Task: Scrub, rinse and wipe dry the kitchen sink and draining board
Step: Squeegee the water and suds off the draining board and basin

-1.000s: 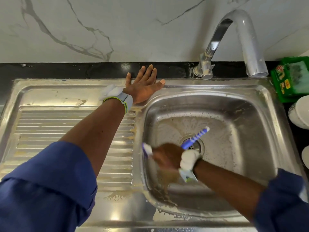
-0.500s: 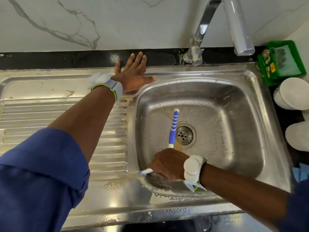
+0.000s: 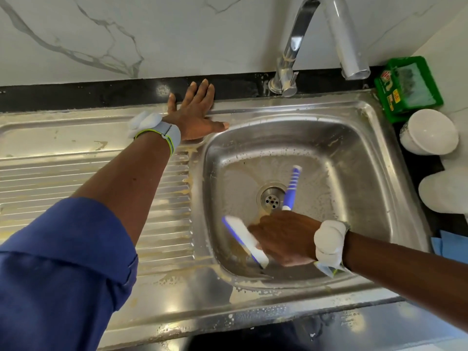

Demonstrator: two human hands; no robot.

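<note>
Scrubbing is the step in hand, I judge. My right hand (image 3: pixel 283 239) is curled round the brush (image 3: pixel 244 240) low in the sink (image 3: pixel 354 158). The white head lies at the near left wall and the blue handle points far, just right of the drain (image 3: pixel 272 197). The head is blurred, so I cannot tell how hard the bristles bear. My left hand (image 3: pixel 195 115) lies flat, fingers straight and spread, on the far rim where the board (image 3: pixel 76 178) meets the bowl.

Brownish foam streaks the bowl's floor, the near rim and the board's ribs beside the bowl. Nothing runs from the tap (image 3: pixel 298 46), so I take rinsing and wiping as not yet begun. The next move calls for working the head along the near wall into the corner, then over the rim onto the board. Wet steel is probably slick, so a firm hold matters.

The steel unit sits in a black counter (image 3: pixel 76 95) under a white marbled wall (image 3: pixel 152 34). Right of the sink stand a green tub (image 3: pixel 410 89) and white bowls (image 3: pixel 430 131), with a blue cloth (image 3: pixel 445 243) nearer.
</note>
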